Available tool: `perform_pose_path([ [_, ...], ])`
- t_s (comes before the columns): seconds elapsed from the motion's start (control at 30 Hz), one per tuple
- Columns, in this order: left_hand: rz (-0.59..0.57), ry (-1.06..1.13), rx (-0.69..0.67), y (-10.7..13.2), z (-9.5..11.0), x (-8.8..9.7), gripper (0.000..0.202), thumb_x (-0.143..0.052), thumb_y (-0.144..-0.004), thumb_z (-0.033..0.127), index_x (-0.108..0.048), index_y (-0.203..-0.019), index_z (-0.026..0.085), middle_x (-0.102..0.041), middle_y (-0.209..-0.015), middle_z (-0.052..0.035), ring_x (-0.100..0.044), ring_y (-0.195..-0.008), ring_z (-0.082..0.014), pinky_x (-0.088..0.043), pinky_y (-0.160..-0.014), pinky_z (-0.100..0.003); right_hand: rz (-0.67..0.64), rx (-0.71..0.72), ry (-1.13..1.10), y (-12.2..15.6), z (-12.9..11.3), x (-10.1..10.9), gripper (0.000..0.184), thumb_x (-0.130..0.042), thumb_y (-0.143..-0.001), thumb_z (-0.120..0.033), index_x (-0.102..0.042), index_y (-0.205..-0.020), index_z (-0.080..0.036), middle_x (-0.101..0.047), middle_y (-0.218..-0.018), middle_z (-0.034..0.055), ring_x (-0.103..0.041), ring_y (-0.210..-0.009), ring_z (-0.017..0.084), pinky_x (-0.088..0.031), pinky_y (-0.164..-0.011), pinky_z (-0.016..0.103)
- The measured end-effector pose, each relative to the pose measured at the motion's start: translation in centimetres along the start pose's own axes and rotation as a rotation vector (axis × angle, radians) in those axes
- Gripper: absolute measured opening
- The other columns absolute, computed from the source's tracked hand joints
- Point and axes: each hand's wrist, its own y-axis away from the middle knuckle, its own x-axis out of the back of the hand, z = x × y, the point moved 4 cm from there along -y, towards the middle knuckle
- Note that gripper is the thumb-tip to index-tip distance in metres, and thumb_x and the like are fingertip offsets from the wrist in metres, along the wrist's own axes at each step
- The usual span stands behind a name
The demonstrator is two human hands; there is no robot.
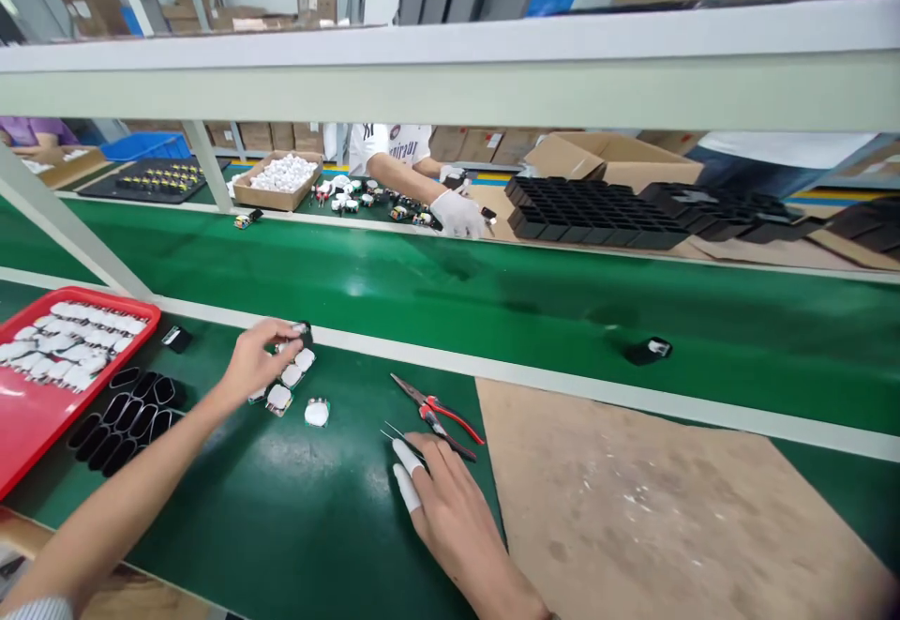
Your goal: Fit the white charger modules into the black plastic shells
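Left hand [257, 362] pinching small black part [304, 329] at centre-left of frame, just above white parts cluster [292, 376]. Right hand [450, 498] lying flat, fingers spread, touching tweezers [392, 433] at lower centre. Risk: loose pinch dropping part, wrist knocking cluster across bench [281, 517]

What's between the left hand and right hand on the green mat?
Head view: one small white rounded plastic part; otherwise bare green mat.

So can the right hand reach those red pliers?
Probably yes. The right hand lies flat on the green mat, and the red pliers sit just past its fingertips, with only thin tweezers close by.
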Motion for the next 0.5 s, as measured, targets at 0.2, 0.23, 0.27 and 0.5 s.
perform_pose_path([
  [0.2,0.090,-0.240,-0.005,-11.3,-2.6,1.1,0.015,-0.083,-0.069,0.024,-0.068,-0.068,0.020,-0.070,-0.076,-0.0038,-0.073,-0.079,-0.0245,-0.061,-0.087,-0.041,0.019,0.056,-0.052,-1.2,-1.8,0.2,0.041,-0.045,-0.096,-0.003,-0.062,-0.131,-0.015,-0.064,-0.134,0.0161,-0.062,-0.123,0.033,-0.061,-0.097,0.046],
  [0.23,0.080,-0.263,-0.001,-11.6,-3.0,1.1,0.016,-0.084,-0.068,0.024,-0.068,-0.068,0.020,-0.071,-0.076,-0.0039,-0.073,-0.078,-0.0247,-0.061,-0.085,-0.040,0.014,0.060,-0.051,-1.4,-2.0,0.0,0.040,-0.045,-0.097,-0.004,-0.062,-0.132,-0.015,-0.065,-0.134,0.0158,-0.063,-0.123,0.032,-0.062,-0.096,0.046],
  [0.27,0.071,-0.282,0.001,-11.5,-3.3,1.2,0.016,-0.084,-0.067,0.025,-0.070,-0.072,0.020,-0.073,-0.079,-0.0046,-0.074,-0.079,-0.0248,-0.061,-0.084,-0.040,0.006,0.067,-0.051,-1.6,-2.1,-0.4,0.039,-0.046,-0.098,-0.006,-0.062,-0.131,-0.015,-0.065,-0.134,0.0158,-0.063,-0.122,0.032,-0.062,-0.095,0.047],
  [0.5,0.101,-0.362,0.008,-4.1,-0.5,10.6,0.050,-0.076,-0.082,0.055,-0.073,-0.115,0.018,-0.078,-0.117,-0.0109,-0.076,-0.101,-0.0274,-0.064,-0.086,-0.038,-0.119,0.110,-0.089,-6.9,-4.2,-4.4,0.032,-0.061,-0.100,-0.022,-0.061,-0.130,-0.011,-0.065,-0.129,0.0218,-0.067,-0.109,0.036,-0.062,-0.090,0.052],
])
